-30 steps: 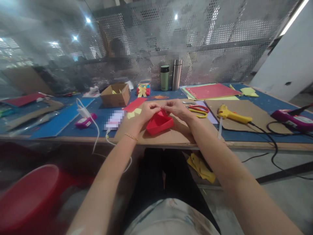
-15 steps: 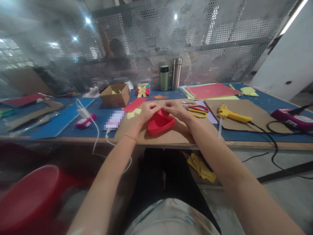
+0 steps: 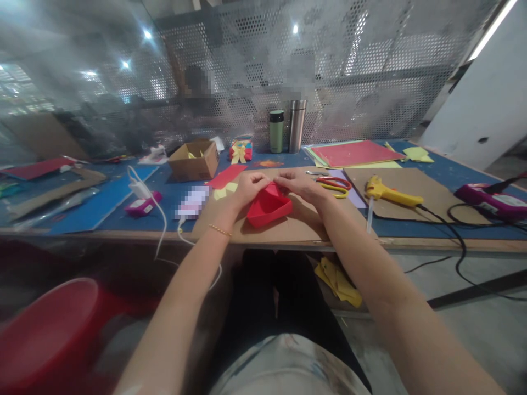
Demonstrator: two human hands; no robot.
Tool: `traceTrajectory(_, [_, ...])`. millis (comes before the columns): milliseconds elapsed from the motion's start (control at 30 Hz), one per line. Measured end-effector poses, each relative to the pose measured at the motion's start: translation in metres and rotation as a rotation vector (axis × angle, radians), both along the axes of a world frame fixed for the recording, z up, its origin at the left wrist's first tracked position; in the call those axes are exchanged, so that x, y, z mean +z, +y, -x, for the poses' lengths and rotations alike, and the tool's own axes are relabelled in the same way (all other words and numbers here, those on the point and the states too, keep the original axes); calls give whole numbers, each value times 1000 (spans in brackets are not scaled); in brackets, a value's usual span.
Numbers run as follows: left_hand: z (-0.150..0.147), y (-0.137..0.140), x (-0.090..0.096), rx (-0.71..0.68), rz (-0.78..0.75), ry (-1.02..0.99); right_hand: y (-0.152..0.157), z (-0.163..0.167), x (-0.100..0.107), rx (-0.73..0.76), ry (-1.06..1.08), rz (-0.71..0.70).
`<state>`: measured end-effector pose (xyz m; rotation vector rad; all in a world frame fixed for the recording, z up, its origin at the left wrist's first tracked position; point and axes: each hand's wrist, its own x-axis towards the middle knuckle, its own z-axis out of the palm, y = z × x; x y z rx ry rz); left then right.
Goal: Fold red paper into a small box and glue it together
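A small open box of folded red paper (image 3: 269,211) rests on a brown cardboard sheet (image 3: 288,232) in front of me. My left hand (image 3: 252,186) pinches its far edge from the left. Close beside it, my right hand (image 3: 297,182) grips the same far edge from the right. Both sets of fingertips nearly meet at that edge, and they partly hide it. Right of my right hand lie scissors with red and yellow handles (image 3: 337,190). Beyond my left hand are a flat red paper strip (image 3: 227,176) and pale yellow paper pieces (image 3: 225,191).
A yellow glue gun (image 3: 393,194) lies on cardboard at the right, its black cord hanging over the table edge. Farther back stand a cardboard box (image 3: 194,162), a green tumbler (image 3: 276,131) and a steel flask (image 3: 297,127). A white cable (image 3: 166,219) droops at the left.
The red paper box has shifted very slightly left and down in the view. Both hands keep hold of its far edge.
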<state>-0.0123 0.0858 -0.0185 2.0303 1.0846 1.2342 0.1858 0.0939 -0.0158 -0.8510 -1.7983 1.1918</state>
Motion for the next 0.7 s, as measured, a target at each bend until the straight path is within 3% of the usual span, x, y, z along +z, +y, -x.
traceTrajectory(367, [0, -3, 3, -6, -16, 40, -15, -5, 9, 39, -71, -96])
traceTrajectory(700, [-4, -14, 6, 45, 84, 7, -11, -6, 6, 50, -166, -206])
